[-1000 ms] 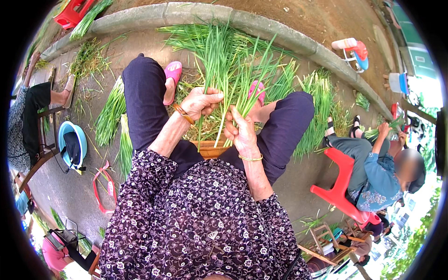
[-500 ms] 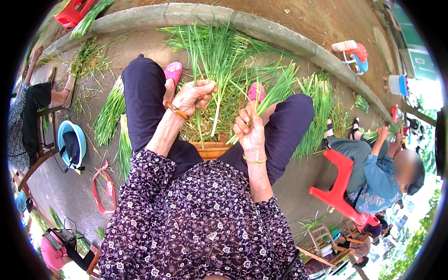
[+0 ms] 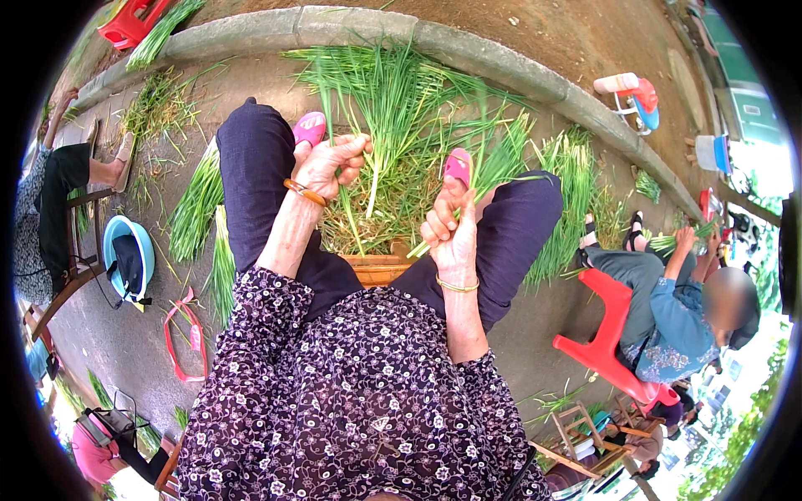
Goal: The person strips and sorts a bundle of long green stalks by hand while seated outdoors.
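Observation:
My left hand (image 3: 332, 164), with an orange bangle at its wrist, is closed in a pinch on a few thin chives whose pale ends hang down over the trimmings. My right hand (image 3: 451, 219) is closed round a small bunch of chives (image 3: 499, 165); the green leaves point up and away, and the pale stem ends stick out at its lower left. Between and beyond my hands lies a loose pile of long green chives (image 3: 388, 96). Yellowish trimmings (image 3: 388, 213) heap up in front of me, above a brown wooden edge (image 3: 372, 271).
Bundles of chives lie by my left leg (image 3: 197, 204) and right leg (image 3: 561, 209). A stone kerb (image 3: 351, 25) curves past the far side. A light-blue basin (image 3: 144, 255) stands at left. At right, a co-worker (image 3: 681, 309) sits on a red stool (image 3: 601, 334).
My left hand has shifted slightly left with its chives. My right hand stays nearly in place, its bunch of leaves moved and somewhat blurred.

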{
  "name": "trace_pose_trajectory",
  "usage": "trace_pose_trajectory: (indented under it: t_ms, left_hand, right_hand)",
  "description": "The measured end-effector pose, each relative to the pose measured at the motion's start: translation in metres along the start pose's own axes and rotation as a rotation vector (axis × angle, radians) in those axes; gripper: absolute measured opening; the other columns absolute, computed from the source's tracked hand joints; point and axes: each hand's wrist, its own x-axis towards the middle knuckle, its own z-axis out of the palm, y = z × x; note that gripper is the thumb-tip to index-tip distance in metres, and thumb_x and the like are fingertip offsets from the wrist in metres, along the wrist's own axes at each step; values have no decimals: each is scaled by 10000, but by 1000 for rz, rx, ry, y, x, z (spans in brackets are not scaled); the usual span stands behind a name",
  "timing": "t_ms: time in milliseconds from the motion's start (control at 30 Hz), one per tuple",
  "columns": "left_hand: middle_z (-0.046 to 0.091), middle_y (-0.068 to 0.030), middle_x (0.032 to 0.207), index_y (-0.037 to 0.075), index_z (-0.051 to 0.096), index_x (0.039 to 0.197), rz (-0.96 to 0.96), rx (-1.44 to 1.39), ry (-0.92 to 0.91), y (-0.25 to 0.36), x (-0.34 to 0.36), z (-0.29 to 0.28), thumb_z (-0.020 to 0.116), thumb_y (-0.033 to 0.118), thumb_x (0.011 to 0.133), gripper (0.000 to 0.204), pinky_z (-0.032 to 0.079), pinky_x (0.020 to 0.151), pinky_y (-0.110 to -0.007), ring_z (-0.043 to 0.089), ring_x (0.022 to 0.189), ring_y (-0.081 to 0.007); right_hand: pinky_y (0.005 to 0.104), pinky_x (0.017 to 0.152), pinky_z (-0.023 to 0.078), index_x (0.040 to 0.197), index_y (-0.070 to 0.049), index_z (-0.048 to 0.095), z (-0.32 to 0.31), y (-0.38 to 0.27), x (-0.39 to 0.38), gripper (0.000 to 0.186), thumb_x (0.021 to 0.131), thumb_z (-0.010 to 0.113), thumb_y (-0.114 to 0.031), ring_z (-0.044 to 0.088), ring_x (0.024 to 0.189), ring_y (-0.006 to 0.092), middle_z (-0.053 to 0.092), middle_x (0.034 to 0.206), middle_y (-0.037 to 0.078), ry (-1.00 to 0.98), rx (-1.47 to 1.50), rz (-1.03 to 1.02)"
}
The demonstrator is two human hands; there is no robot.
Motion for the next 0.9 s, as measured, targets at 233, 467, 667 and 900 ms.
trace_pose_trajectory:
  t_ms: [233, 467, 667, 900]
  left_hand:
    - [539, -27, 766, 0, 525, 907, -83, 22, -48, -20, 1, 6, 557, 111, 789, 165, 264, 347, -131, 409, 515, -25]
    - [541, -1, 732, 9, 543, 904, -193, 260, -93, -32, -5, 19, 577, 124, 775, 176, 269, 363, -125, 407, 494, -12]
    - [477, 42, 614, 24, 557, 889, -240, 326, -153, -32, -8, 21, 601, 173, 763, 199, 220, 367, -145, 357, 458, -7]
    - [445, 48, 591, 25, 541, 842, -197, 318, -10, -30, -8, 26, 598, 140, 763, 151, 235, 344, -142, 383, 453, -11]
  right_hand:
    - [187, 333, 294, 954, -43, 510, -14, 13, 0, 232, 866, 439, -246, 326, 394, 45, 424, 605, -17, 158, -152, 119]
    - [171, 313, 267, 892, -9, 509, -5, 24, 1, 286, 831, 501, -288, 318, 375, 27, 547, 736, 68, 203, -233, 278]
    - [155, 298, 277, 890, -63, 508, -7, 22, 1, 139, 797, 559, -153, 327, 369, 22, 546, 697, 35, 206, -370, 279]
    - [159, 306, 251, 817, -21, 526, 5, 24, -3, 116, 766, 588, -105, 336, 368, 21, 541, 647, 31, 160, -536, 177]
